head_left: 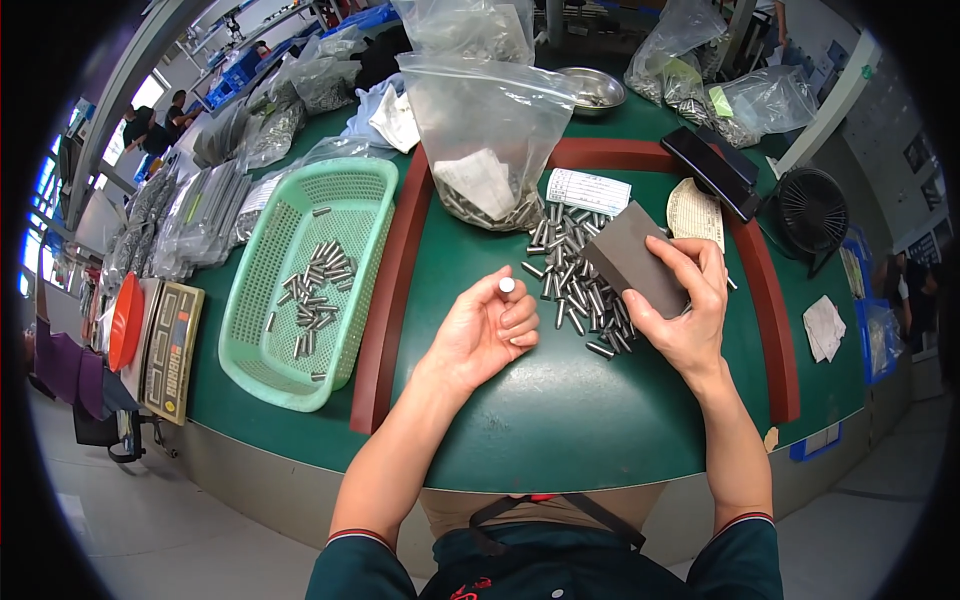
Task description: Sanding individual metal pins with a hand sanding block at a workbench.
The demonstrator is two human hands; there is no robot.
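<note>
The left hand [485, 330] is curled nearly closed, palm up, pinching a small silver cylindrical metal pin [507, 285] between thumb and forefinger; whether its fold hides more, I cannot tell. At its three o'clock, the right hand [690, 300], part-open, grips a grey-brown rectangular block [640, 262] with thumb and fingers. A loose pile of similar metal pins [566, 270] lies at the left hand's two o'clock, and a clear plastic zip bag [490, 125] stands at twelve. Between nine and ten, past a dark-red rail [394, 305], a pale-green perforated plastic basket [372, 235] holds more pins [325, 265].
</note>
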